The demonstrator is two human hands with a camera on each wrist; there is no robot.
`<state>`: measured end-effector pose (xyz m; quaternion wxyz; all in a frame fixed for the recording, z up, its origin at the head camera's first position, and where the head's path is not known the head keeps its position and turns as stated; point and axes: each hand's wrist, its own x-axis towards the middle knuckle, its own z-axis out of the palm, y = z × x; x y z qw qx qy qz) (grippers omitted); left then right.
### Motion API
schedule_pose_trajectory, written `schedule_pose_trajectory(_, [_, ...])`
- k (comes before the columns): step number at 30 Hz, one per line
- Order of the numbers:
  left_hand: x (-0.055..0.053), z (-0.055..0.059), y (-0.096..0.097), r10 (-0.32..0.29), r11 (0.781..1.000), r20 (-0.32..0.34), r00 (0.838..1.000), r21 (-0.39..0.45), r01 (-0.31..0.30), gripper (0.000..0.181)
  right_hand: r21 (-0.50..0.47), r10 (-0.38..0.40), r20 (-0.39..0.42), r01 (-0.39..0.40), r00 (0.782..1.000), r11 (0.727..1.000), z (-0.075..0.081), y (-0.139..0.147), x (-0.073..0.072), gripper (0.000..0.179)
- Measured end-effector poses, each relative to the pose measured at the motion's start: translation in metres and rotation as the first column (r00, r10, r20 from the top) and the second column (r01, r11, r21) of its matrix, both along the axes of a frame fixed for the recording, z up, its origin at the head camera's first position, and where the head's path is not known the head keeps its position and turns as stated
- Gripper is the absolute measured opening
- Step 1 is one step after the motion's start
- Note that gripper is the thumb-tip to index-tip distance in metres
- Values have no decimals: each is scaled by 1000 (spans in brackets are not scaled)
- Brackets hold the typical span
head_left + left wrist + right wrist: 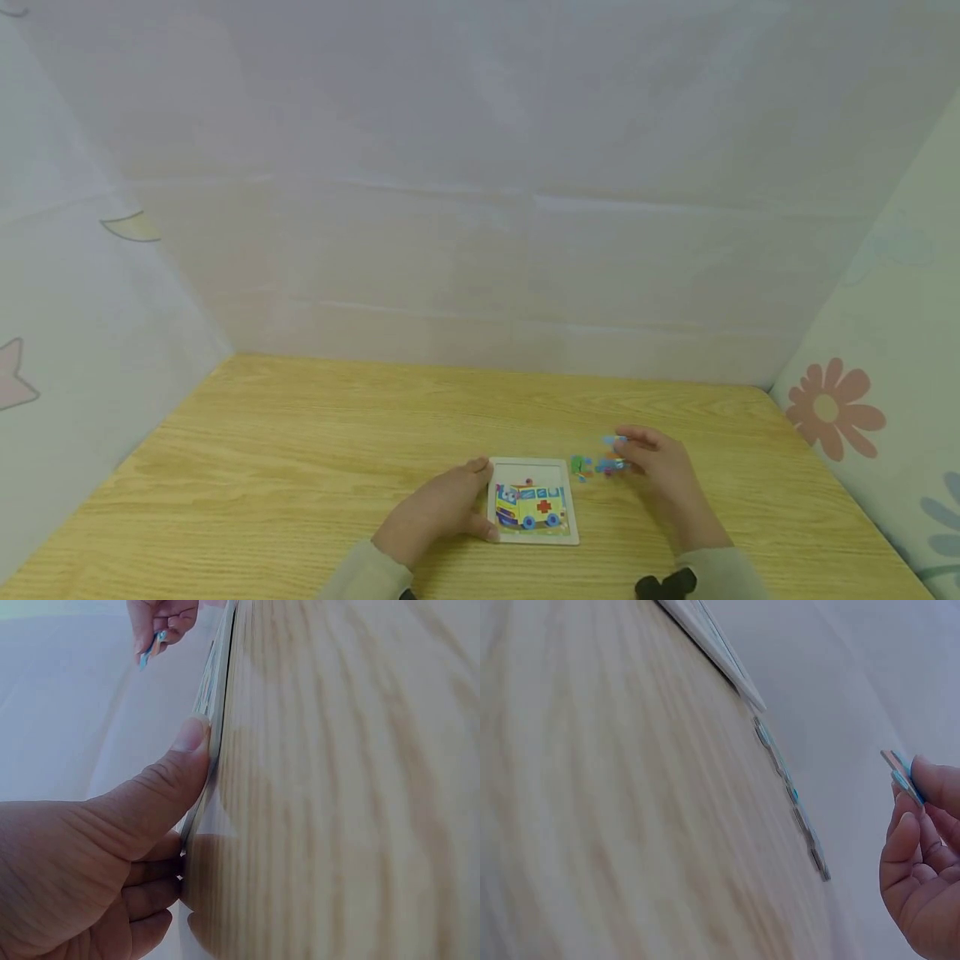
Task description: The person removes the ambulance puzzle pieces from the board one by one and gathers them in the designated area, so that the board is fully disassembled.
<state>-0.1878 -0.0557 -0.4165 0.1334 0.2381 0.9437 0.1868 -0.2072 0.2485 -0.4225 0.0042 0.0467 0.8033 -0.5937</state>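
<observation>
A white-framed jigsaw puzzle board (572, 518) lies flat on the table, its picture a yellow ambulance with a red cross. The upper part of its inside is pale and bare. My left hand (442, 507) grips the board's left side, the thumb at the near corner. Beyond the board's right side, my right hand (666, 471) pinches small puzzle pieces (904, 776) between thumb and fingers, raised above the table. At least two pieces seem to be in that pinch. Several loose colourful pieces (579, 465) lie flat between the board and the right hand.
The wooden table (315, 450) extends to both sides and behind the board. A pale cloth wall (480, 275) rises at its back edge. Printed cloth sides stand left and right, the right one with a red flower (825, 407).
</observation>
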Motion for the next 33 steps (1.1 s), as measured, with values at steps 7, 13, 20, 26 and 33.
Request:
schedule_pose_trajectory(7, [0,-1,0,7,1000,9,1000,-3,-6,91,2,-62,42,62,997,998,-3,14,-1,49])
schedule_pose_trajectory(13, [-1,-3,0,6,1000,4,1000,-6,-6,92,32,-83,59,81,995,996,-6,22,-1,47])
schedule_pose_trajectory(20, [-1,-3,0,3,1000,0,1000,-1,-3,92,73,-97,74,91,993,993,-10,26,-2,45])
schedule_pose_trajectory(26, [0,-1,1,-11,1000,-22,1000,-10,11,91,135,-110,53,102,993,986,-13,27,-4,41])
schedule_pose_trajectory(33, [1,0,1,-8,1000,-22,1000,-10,8,90,327,-102,32,86,994,941,-14,27,-6,36])
